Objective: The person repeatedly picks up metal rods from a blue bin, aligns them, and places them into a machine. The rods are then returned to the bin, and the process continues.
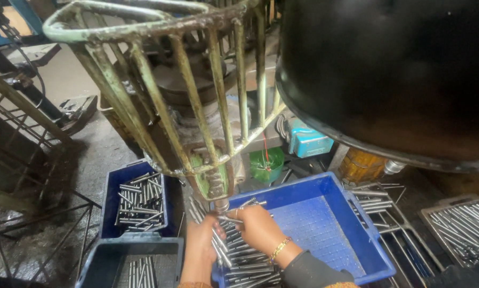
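Steel rods [239, 250] lie heaped along the near left edge of the big blue tray [324, 224]. Left hand [201, 242] is clamped on a bunch, right hand [258, 226] curls over more, gathering them under the press guard [196, 106].
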